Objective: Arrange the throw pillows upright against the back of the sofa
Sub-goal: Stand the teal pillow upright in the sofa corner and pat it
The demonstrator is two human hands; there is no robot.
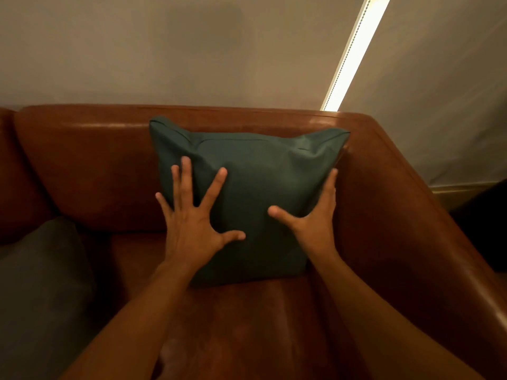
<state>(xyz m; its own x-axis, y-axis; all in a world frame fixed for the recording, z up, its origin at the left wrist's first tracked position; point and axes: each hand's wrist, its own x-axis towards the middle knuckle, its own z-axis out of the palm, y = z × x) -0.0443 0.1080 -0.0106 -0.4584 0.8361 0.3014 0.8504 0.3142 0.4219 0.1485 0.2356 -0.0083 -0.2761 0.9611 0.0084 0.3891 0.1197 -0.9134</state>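
Note:
A dark green throw pillow (255, 171) stands upright against the back of the brown leather sofa (90, 160), in the right corner beside the armrest. My left hand (192, 218) lies flat on the pillow's front with its fingers spread wide. My right hand (315, 218) rests along the pillow's right edge, thumb on the front and fingers against the side next to the armrest. A second pillow, dark grey-green (44, 283), lies on the seat at the lower left, partly out of frame.
The sofa's right armrest (406, 229) runs down the right side. Behind the sofa hangs a pale window blind (192, 50) with a bright gap and bead chain (354, 50). Bare seat cushion lies between my forearms.

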